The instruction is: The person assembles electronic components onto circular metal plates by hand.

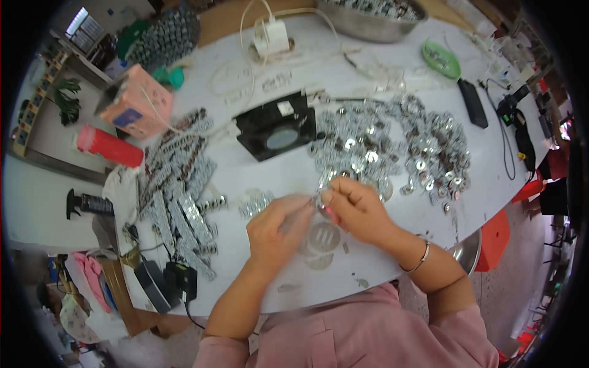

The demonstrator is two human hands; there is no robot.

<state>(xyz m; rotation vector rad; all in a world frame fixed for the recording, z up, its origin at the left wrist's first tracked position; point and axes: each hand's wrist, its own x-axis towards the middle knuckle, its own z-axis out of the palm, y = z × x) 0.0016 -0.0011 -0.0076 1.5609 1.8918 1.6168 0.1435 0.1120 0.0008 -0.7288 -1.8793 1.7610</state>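
Observation:
Over the middle of the white table (380, 264), my right hand (362, 211) is closed, thumb and fingertips pinching a small shiny metal piece (321, 195). A pinkish-red glint shows just under those fingers. My left hand (270, 230) is beside it, its fingertips pointing at the piece; they are smeared by motion, so whether they touch or grip it cannot be told. Just beyond the right hand spreads a heap of loose round silvery metal parts (362, 144). A small cluster of silvery parts (254, 203) lies by the left hand's fingers.
Silvery strips of joined parts (178, 214) pile up at left. A black device with a round window (276, 129) stands ahead. Around them are a pink box (135, 101), red bottle (110, 146), white charger plug (270, 38), metal basin (374, 23), green dish (440, 59) and black power bank (472, 103).

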